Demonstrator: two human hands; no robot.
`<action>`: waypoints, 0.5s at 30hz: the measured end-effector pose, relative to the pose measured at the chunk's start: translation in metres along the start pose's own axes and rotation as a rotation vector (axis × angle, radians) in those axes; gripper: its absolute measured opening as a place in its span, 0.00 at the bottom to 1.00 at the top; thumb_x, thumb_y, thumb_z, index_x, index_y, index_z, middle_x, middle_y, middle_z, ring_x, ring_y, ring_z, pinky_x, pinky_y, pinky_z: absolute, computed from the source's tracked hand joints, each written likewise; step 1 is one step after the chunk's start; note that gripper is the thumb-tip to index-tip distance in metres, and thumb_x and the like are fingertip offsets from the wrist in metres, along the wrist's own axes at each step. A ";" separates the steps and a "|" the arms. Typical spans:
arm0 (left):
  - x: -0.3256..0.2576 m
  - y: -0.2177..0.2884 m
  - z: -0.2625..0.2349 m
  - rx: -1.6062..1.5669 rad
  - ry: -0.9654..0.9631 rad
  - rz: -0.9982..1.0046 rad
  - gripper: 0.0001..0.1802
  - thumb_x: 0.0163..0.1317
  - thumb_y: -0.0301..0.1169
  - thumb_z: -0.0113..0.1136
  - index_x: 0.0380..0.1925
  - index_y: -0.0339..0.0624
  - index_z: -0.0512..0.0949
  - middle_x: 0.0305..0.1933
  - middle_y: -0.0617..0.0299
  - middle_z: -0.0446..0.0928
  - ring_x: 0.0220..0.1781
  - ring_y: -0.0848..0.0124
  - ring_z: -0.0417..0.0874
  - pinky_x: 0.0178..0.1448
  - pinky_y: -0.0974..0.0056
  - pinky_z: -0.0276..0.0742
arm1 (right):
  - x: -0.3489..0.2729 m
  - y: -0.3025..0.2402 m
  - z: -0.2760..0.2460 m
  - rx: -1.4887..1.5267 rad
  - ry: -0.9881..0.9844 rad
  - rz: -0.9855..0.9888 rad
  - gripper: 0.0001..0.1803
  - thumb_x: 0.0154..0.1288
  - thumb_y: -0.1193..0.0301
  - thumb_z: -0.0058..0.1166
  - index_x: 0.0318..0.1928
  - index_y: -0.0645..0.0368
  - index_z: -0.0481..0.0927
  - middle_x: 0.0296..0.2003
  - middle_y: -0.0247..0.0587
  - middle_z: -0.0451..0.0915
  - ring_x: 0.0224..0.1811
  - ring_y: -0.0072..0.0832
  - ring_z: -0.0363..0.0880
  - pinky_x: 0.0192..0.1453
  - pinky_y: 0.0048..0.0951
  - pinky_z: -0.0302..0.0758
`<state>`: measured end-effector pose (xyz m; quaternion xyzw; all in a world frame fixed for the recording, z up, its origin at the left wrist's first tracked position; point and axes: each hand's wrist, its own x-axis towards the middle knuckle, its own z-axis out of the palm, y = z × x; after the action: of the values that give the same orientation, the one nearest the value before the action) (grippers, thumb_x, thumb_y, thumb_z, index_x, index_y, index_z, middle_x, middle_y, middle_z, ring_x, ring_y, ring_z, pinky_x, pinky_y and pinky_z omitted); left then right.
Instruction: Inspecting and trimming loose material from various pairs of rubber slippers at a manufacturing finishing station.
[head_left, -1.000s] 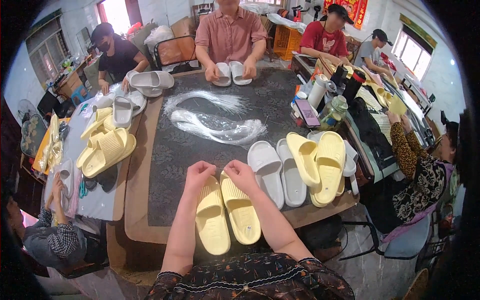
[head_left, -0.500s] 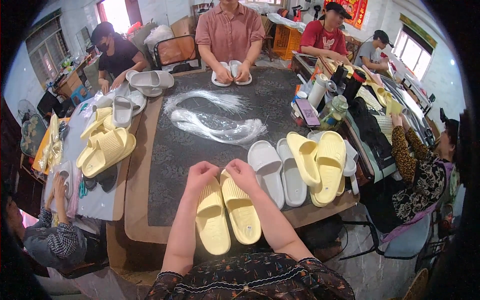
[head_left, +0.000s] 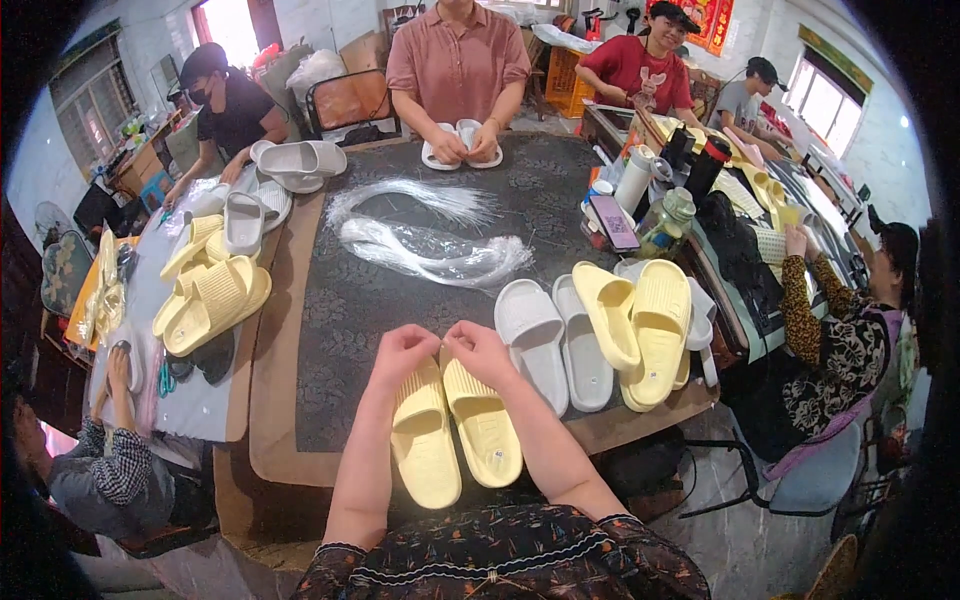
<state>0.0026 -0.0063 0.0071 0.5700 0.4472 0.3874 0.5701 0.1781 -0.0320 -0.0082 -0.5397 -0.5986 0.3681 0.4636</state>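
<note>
A pair of pale yellow slippers lies side by side at the near table edge, toes pointing away from me: the left slipper [head_left: 425,460] and the right slipper [head_left: 492,445]. My left hand [head_left: 402,352] is at the toe of the left slipper, its thumb and fingers pinched. My right hand [head_left: 477,354] is pinched likewise over the toe of the right one. The fingertips of both hands are close together between the toes; whatever they pinch is too small or hidden to make out. Farther ahead lie bundles of clear plastic strands [head_left: 430,255].
Grey slippers [head_left: 532,335] and yellow slippers [head_left: 660,325] are heaped right of my hands. Behind them stand a phone [head_left: 614,222], a glass jar [head_left: 668,220] and bottles. More slippers [head_left: 215,300] pile up at the left. Across the table, a person handles light grey slippers [head_left: 443,155]; other people work around.
My hands have barely shifted at the toes, and the yellow slippers lie where they were. The person in red has raised their head; the person at the far left has reached forward.
</note>
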 end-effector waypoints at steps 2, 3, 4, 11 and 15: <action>0.002 -0.004 0.000 0.010 -0.049 0.003 0.07 0.54 0.30 0.63 0.30 0.36 0.79 0.27 0.65 0.79 0.29 0.80 0.77 0.34 0.72 0.72 | 0.000 0.004 0.001 0.017 0.020 -0.005 0.11 0.60 0.63 0.56 0.34 0.59 0.78 0.19 0.30 0.74 0.22 0.18 0.68 0.29 0.26 0.67; 0.003 -0.005 -0.002 0.009 -0.049 0.001 0.07 0.54 0.30 0.63 0.30 0.36 0.79 0.27 0.65 0.79 0.29 0.80 0.77 0.34 0.72 0.72 | -0.001 0.002 0.001 0.018 0.019 -0.003 0.11 0.60 0.63 0.56 0.34 0.59 0.78 0.19 0.30 0.74 0.22 0.18 0.68 0.29 0.26 0.67; 0.004 -0.006 -0.004 -0.004 0.034 0.022 0.07 0.54 0.29 0.63 0.30 0.37 0.80 0.28 0.65 0.80 0.29 0.80 0.77 0.34 0.72 0.72 | 0.000 0.001 0.002 0.038 0.057 0.009 0.11 0.60 0.63 0.56 0.34 0.59 0.78 0.20 0.30 0.74 0.22 0.18 0.69 0.29 0.26 0.68; 0.003 0.000 0.002 0.033 -0.062 0.029 0.07 0.54 0.29 0.63 0.29 0.37 0.80 0.27 0.66 0.79 0.29 0.80 0.76 0.34 0.73 0.71 | 0.003 0.006 0.001 -0.012 0.037 -0.076 0.11 0.59 0.64 0.57 0.33 0.60 0.78 0.20 0.32 0.75 0.23 0.17 0.70 0.29 0.24 0.67; 0.005 -0.004 -0.004 -0.008 0.120 0.020 0.07 0.54 0.29 0.63 0.29 0.37 0.80 0.28 0.66 0.79 0.29 0.81 0.76 0.35 0.73 0.72 | 0.001 0.001 0.001 0.099 0.100 0.057 0.11 0.60 0.64 0.56 0.34 0.59 0.78 0.20 0.31 0.75 0.23 0.17 0.70 0.29 0.24 0.67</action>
<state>-0.0002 -0.0004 0.0035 0.5480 0.4733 0.4282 0.5407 0.1777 -0.0305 -0.0091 -0.5508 -0.5401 0.3828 0.5082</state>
